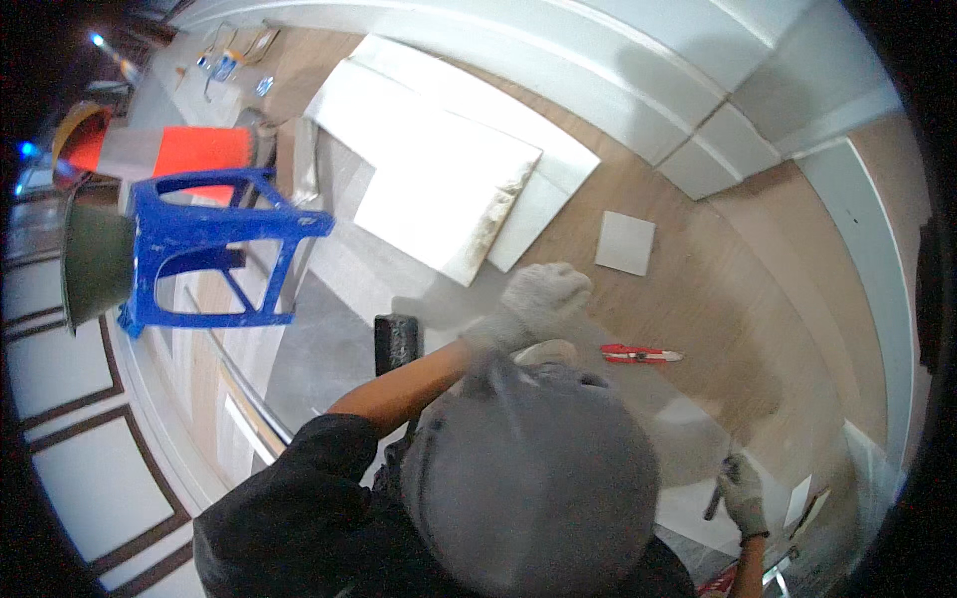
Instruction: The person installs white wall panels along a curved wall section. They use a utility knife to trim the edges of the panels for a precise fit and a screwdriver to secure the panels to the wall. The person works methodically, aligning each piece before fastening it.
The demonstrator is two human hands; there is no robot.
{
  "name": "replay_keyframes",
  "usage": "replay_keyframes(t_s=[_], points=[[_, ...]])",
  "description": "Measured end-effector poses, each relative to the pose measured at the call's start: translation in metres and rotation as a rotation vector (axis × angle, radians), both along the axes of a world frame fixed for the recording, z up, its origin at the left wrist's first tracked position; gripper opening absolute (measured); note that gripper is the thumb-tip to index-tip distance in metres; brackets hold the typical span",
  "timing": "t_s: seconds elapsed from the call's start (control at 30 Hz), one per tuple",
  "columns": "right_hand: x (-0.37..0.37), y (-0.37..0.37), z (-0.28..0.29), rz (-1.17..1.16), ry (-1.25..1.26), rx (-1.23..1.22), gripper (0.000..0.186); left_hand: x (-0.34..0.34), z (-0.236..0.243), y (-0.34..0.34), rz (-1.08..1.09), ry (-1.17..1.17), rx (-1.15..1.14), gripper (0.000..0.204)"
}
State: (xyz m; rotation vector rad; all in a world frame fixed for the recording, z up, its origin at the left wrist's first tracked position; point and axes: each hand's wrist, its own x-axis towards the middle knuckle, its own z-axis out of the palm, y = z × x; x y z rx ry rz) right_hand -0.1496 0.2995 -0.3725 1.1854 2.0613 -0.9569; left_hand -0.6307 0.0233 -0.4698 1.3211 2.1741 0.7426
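Note:
My left hand [543, 299], in a pale knitted glove, is held over the floor with its fingers curled in. Its palm side is hidden, so what it holds, if anything, cannot be seen. Just right of it lies a red utility knife [641, 354]. Beyond the knife is a small white square panel [625, 243]. At the lower right my gloved right hand [743, 495] grips a small dark-handled tool [713, 503], low over a pale floor patch; the kind of tool is unclear. A grey cap [533, 478] covers the lower middle.
Large white boards [429, 194] lie stacked ahead, the top one with a crumbled edge. A black trough [397, 344] sits left of my left forearm. Further left are a blue plastic stool [214, 249] on its side, a green basin [98, 259] and an orange cone [204, 154]. White panelling [648, 90] borders the far side.

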Motion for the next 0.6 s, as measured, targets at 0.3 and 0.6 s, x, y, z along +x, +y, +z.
replay_keyframes(t_s=[0.3,0.6], points=[[-0.129,0.030,0.112,-0.062,0.039,0.027,0.018,0.000,0.045,-0.228,0.902,0.184,-0.295,0.026],[-0.196,0.010,0.121,0.143,-0.042,0.009,0.017,0.014,0.000,-0.262,0.841,0.054,-0.858,0.044]])
